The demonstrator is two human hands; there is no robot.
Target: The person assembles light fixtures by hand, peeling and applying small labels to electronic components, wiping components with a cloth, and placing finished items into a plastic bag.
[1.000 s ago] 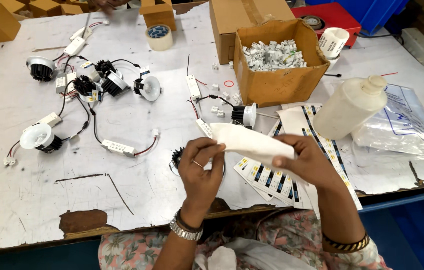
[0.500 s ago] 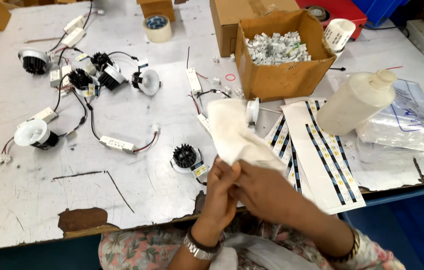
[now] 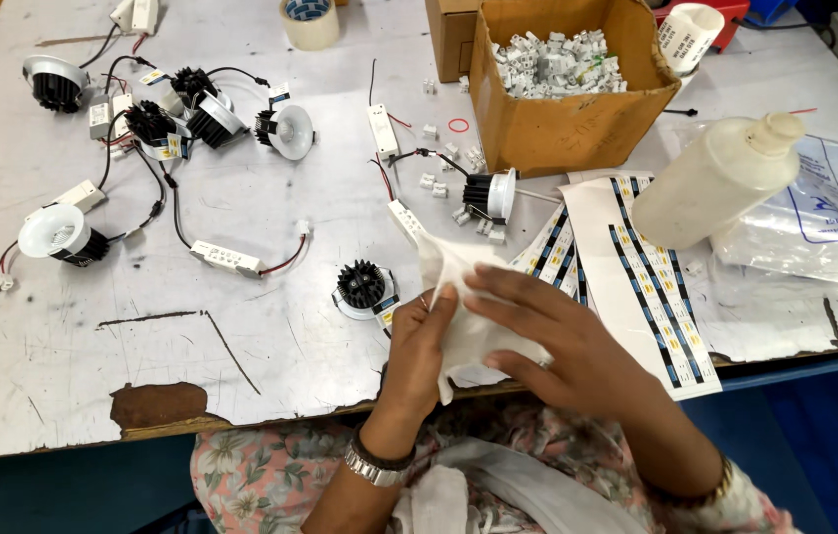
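White cloth (image 3: 458, 297) is pinched by left hand (image 3: 419, 346) and right hand (image 3: 557, 341) at the worktable's (image 3: 241, 326) front edge, beside a black-finned downlight (image 3: 362, 289).

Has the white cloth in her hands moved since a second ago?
Yes. The white cloth has bunched up and come nearer the black heat sink, off the sticker sheets.

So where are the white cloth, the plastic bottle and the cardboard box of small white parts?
white cloth (image 3: 458, 331), head view, its middle between the hands.
plastic bottle (image 3: 710, 188), head view, its body.
cardboard box (image 3: 562, 129), head view, its front wall.
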